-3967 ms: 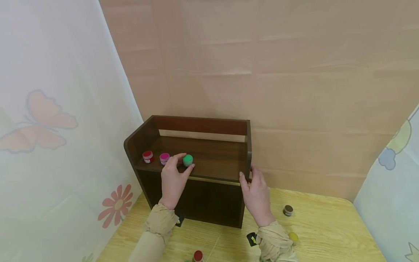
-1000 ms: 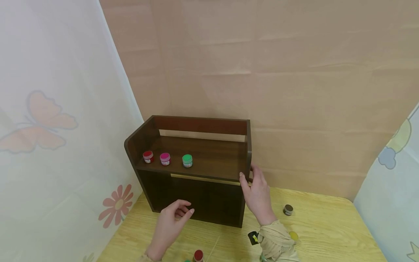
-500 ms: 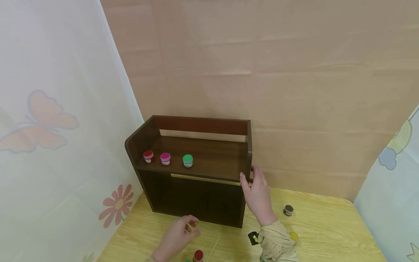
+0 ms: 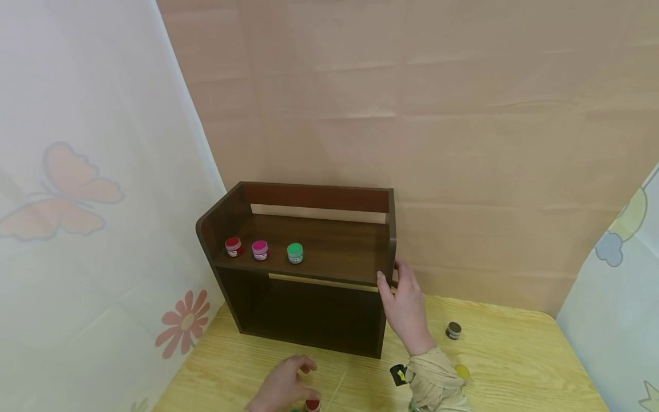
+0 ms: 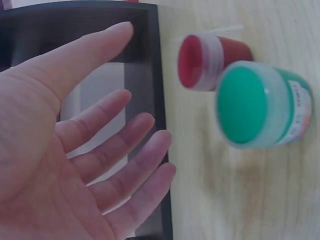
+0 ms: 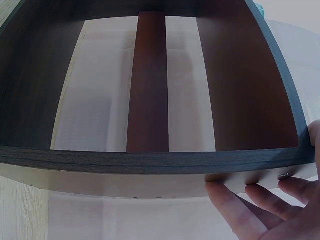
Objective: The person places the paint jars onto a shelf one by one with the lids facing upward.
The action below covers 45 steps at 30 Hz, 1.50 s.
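Observation:
My left hand [image 4: 285, 383] is over the table's near part, fingers loosely bent and nothing in them. Its thumb overlaps a red-lidded paint jar [image 4: 312, 405] in the head view. In the left wrist view that red jar [image 5: 212, 61] and a green-lidded jar [image 5: 262, 105] stand side by side, apart from the fingers [image 5: 145, 155]. My right hand [image 4: 409, 312] grips the right side panel of a dark brown two-tier shelf [image 4: 340, 243], thumb at the front edge, fingers along the outer face. On its upper board stand a red jar [image 4: 233, 247], a pink jar [image 4: 259, 250] and a green jar [image 4: 295, 253].
Right of the shelf, a dark-lidded jar [image 4: 453, 331] stands on the wooden table [image 4: 520, 366]. Near the right sleeve [image 4: 435, 380] are a yellow-lidded jar [image 4: 463, 372] and a black tag [image 4: 398, 375]. Brown paper [image 4: 489, 171] covers the wall behind.
The green jar, earlier pinched by my left hand, now stands released on the upper board. That hand has come down and toward me, to the near jars. My right hand stays on the panel.

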Available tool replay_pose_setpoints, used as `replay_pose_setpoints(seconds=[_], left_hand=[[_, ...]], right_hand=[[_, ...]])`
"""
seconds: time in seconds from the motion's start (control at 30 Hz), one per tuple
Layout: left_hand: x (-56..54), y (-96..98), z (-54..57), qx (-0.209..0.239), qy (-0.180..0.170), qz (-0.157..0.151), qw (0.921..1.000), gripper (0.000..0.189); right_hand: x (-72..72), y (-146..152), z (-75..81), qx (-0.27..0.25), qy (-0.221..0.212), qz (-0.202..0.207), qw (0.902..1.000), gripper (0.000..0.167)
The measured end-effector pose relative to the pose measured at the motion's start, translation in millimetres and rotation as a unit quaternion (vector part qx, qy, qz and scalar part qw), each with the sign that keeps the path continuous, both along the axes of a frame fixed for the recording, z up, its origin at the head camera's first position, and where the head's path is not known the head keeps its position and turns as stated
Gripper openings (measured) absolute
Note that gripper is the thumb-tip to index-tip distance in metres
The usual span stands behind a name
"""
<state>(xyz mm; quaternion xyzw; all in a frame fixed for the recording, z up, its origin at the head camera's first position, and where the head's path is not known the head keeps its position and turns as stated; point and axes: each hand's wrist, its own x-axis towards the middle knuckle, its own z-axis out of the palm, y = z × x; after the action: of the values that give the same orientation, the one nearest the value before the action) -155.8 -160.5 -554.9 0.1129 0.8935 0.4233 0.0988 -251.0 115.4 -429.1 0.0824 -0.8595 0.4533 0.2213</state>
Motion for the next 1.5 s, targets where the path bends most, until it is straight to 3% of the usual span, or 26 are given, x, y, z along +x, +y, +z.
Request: replay_pose_setpoints(seconds=[0.33, 0.57, 0.9, 1.3, 1.5], left_hand=[[2.0, 0.3, -16.1, -0.051, -0.015, -0.009, 0.9986, 0.044], [0.8, 3.7, -20.0, -0.064, -0.011, -0.013, 0.9978, 0.039], [0.0, 8.1, -27.6, -0.008, -0.016, -0.037, 0.9992, 0.026], [-7.5, 12.3, -31.1, -0.061, 0.061, -0.035, 0.9957, 0.014], [-9.0, 14.0, -31.1, -0.058, 0.044, -0.024, 0.9971, 0.018]], right_hand=[[-0.7, 0, -0.1, 0.006, 0.01, -0.003, 0.9999, 0.052], [-0.3, 0, 0.7, 0.002, 0.003, -0.001, 1.0, 0.052], [-0.6, -1, 2.1, 0.002, 0.009, 0.0, 1.0, 0.053], [1.0, 0, 0.9, -0.005, 0.001, 0.006, 1.0, 0.053], [0.8, 0, 0.5, -0.006, -0.001, 0.006, 1.0, 0.053]])
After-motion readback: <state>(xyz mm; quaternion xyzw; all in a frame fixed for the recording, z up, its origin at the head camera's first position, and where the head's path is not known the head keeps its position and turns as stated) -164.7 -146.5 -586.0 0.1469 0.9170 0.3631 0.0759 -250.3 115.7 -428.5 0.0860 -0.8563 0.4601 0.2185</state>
